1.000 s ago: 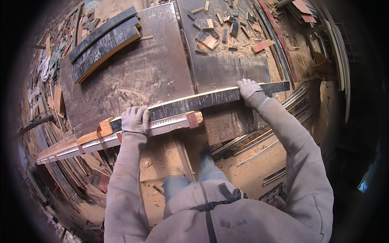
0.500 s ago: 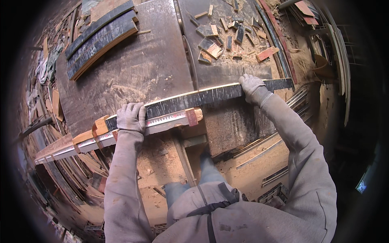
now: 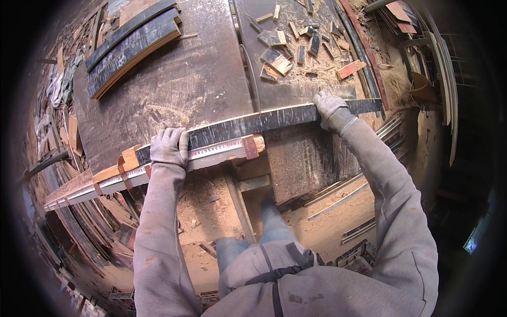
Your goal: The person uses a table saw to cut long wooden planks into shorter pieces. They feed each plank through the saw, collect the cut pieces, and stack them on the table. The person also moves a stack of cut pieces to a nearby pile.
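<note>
A long black-faced plywood strip lies crosswise over the near part of the brown worktable. My left hand, in a grey work glove, is closed over the strip near its left end, fingers over the far edge. Farther along, toward the right end, my gloved right hand grips the same strip. Both thumbs are mostly hidden. Just on the near side of the strip runs a wooden rail with a measuring tape fixed along it. A wood stop block touches or nearly touches the strip's left end.
Stacked black-faced strips lie at the table's far left. Small offcuts and sawdust are scattered at the far right. A narrow slot divides the tabletop. Below, a beam stands by my legs, and long boards rest at right.
</note>
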